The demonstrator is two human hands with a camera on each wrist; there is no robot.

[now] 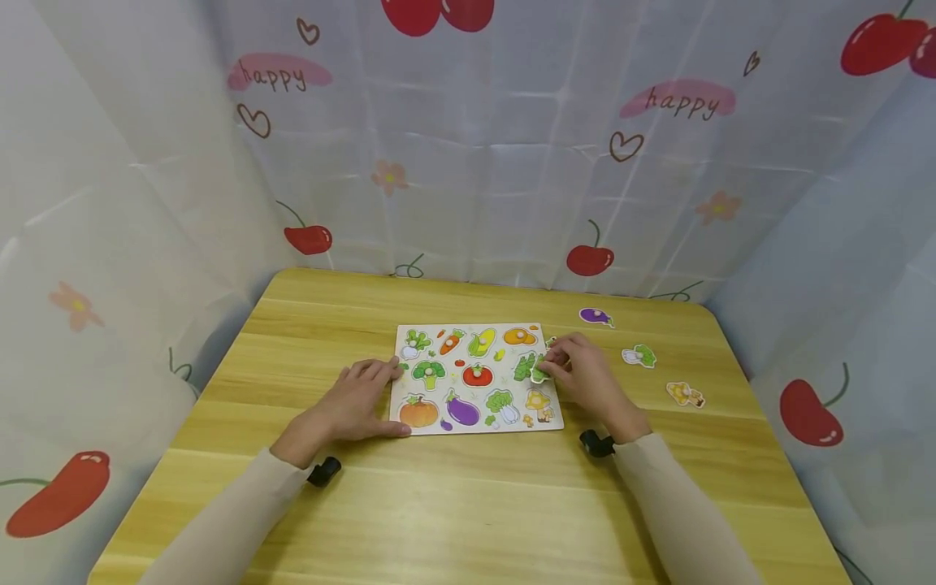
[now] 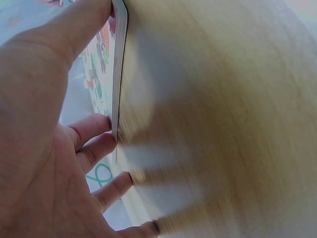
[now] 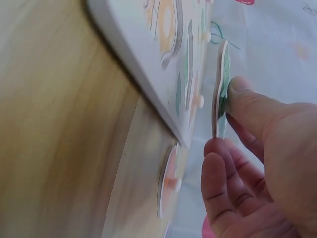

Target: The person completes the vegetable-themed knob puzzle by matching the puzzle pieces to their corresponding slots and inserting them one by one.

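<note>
A flat wooden vegetable puzzle board [image 1: 433, 331] lies on the table. My left hand [image 1: 356, 404] rests at its left side with fingers spread, thumb by the near corner; in the left wrist view, the thumb and two fingertips meet the board's edge [image 2: 120, 64]. Over the board's right edge, my right hand [image 1: 587, 377] pinches a green leafy vegetable puzzle piece [image 1: 539, 371] between thumb and fingers. The right wrist view has this puzzle piece [image 3: 222, 94] on edge, raised above the board's surface. Its printed face is mostly turned away there.
Right of the board lie an eggplant piece [image 1: 595, 317], a bok choy piece [image 1: 639, 356] and a mushroom piece [image 1: 685, 394]. A reddish knobbed piece [image 3: 167, 186] lies beside the board, partly behind the right hand in the head view. Printed curtains [image 1: 468, 203] enclose the table.
</note>
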